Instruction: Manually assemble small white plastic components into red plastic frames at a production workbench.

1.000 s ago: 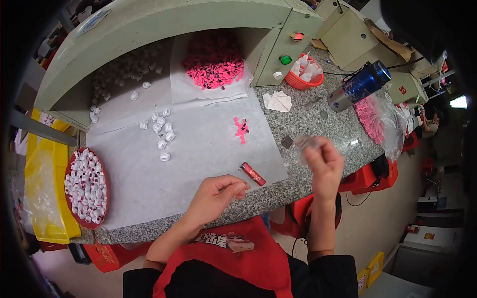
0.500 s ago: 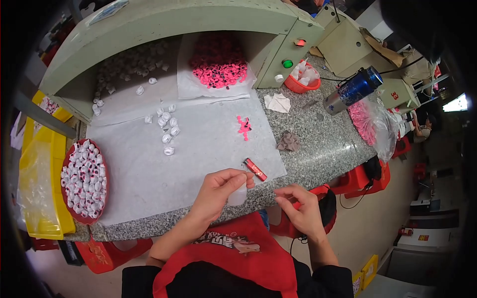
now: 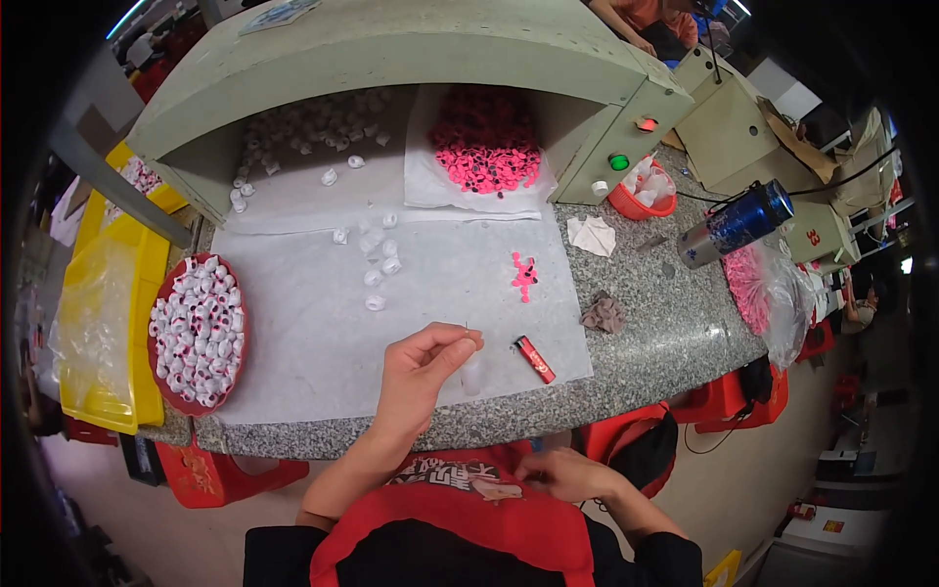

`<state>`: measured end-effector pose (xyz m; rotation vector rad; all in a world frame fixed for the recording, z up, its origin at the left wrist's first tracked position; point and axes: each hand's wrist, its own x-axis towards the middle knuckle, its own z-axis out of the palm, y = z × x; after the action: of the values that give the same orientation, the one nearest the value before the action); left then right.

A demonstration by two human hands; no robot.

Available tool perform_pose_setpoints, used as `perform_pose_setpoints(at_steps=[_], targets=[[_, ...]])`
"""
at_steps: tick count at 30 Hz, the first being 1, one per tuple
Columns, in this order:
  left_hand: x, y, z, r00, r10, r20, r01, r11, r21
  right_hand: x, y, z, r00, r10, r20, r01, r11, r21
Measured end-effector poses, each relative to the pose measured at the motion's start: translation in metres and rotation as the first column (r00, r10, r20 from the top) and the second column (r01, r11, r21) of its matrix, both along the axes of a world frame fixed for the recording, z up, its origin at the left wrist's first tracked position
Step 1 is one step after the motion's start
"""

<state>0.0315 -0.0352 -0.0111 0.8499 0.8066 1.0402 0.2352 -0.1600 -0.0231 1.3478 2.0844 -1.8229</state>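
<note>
My left hand (image 3: 421,377) is raised over the near part of the white sheet (image 3: 323,342), thumb and forefinger pinched together. A thin, needle-like thing (image 3: 467,326) pokes up from those fingertips; its full shape is too small to make out. Just below the fingers is a small translucent whitish container (image 3: 472,378). My right hand (image 3: 572,476) is down in front of the red apron (image 3: 440,509), its fingers bent and partly hidden, so what they hold does not show. A red cylinder-shaped thing (image 3: 535,359) lies on the sheet, right of my left hand.
Several white knobbly pieces (image 3: 375,279) and a little cluster of pink discs (image 3: 524,277) lie on the sheet. A red bowl (image 3: 245,338) of white pieces stands left. Behind is a grey-green hood (image 3: 391,108) over a pink heap (image 3: 484,166). A blue flask (image 3: 738,223) stands right.
My right hand has drawn back from beside the left hand, down toward the apron. The left hand stays pinched near the same spot, while the whole view has shifted slightly.
</note>
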Motion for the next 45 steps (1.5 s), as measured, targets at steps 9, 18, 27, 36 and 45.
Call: perform_pose_setpoints(at_steps=[9,18,27,36,45], targets=[[0.017,-0.006,0.006,0.984,-0.170,0.059,0.173,0.984,-0.050,-0.021,-0.033,-0.058,0.939,-0.343,-0.012,0.339,0.919,0.201],[0.008,-0.040,-0.011,0.960,-0.217,0.179,0.257,0.936,-0.240,0.106,0.073,0.035,0.716,-0.690,0.104,0.353,0.487,0.799],[0.009,-0.109,-0.060,0.882,-0.265,0.390,0.466,0.607,-0.643,0.294,0.205,-0.060,0.742,-0.554,0.376,-0.311,0.212,0.926],[0.029,-0.127,-0.094,0.929,-0.169,0.331,0.366,0.562,-0.742,0.266,0.144,-0.065,0.565,-0.715,0.410,-0.494,0.105,0.863],[0.032,-0.122,-0.080,0.953,-0.218,0.210,0.299,0.571,-0.765,0.034,-0.003,-0.041,0.754,-0.561,-0.342,0.653,0.581,0.485]])
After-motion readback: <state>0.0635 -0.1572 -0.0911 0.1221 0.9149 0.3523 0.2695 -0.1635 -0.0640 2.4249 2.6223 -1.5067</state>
